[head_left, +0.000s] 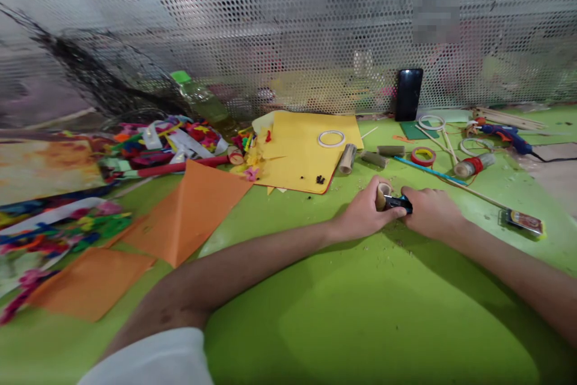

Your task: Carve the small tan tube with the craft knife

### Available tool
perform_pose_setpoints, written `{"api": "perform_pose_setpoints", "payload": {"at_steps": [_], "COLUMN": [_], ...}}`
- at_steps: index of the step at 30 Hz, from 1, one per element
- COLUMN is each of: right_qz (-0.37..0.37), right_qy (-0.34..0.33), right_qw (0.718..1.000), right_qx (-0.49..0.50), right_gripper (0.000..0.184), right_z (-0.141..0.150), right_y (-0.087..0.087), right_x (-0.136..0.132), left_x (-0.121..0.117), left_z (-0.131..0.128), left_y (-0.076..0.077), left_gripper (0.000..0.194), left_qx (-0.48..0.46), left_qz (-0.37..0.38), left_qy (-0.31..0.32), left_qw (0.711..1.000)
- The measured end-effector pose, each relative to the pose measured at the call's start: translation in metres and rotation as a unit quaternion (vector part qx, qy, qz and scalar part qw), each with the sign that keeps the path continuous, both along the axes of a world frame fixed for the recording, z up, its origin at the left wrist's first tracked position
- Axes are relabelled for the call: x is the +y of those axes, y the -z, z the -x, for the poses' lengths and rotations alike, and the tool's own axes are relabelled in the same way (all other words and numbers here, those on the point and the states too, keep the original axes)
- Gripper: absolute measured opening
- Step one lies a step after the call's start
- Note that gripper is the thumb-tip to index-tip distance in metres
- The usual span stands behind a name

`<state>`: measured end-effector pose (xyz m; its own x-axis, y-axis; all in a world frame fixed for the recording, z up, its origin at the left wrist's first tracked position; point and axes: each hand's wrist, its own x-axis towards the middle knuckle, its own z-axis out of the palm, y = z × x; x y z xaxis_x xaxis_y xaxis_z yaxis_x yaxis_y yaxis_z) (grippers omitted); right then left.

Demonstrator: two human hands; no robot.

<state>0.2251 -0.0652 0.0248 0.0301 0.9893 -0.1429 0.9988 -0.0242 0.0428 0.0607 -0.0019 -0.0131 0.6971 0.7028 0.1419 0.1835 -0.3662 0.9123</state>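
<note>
My left hand [366,215] is closed around a short bamboo tube piece [383,194] resting on the green table [360,325]. My right hand [430,212] is closed on a small black-and-blue cutter [399,203] whose tip meets the tube. Both hands rest on the table, touching each other. Fine shavings lie scattered around them.
Yellow paper [302,157] with a white tape ring [331,138] lies behind; more bamboo pieces [347,158], red tape [422,157], a glue gun [502,133], a phone [408,94] against the mesh wall. Orange paper [189,211] and colourful craft scraps lie left. A small packet [523,221] lies right.
</note>
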Motion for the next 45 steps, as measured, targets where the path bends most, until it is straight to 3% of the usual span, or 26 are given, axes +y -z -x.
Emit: {"api": "perform_pose_setpoints", "payload": {"at_steps": [26,45], "right_qz": [0.004,-0.001], "right_qy": [0.019,0.012], "right_qw": [1.000,1.000], "right_qx": [0.003,0.005], "right_gripper": [0.031,0.027], "right_z": [0.0036,0.0034], "right_y": [-0.0034,-0.0026], "right_x": [-0.0020,-0.0019], "left_x": [-0.0043,-0.0021], "left_z": [0.0006,0.0016], "left_y": [-0.0096,-0.0031], "left_gripper": [0.048,0.047], "left_qx": [0.048,0.016], "left_qz": [-0.016,-0.021], "left_qy": [-0.047,-0.009], "left_qw": [0.998,1.000]}}
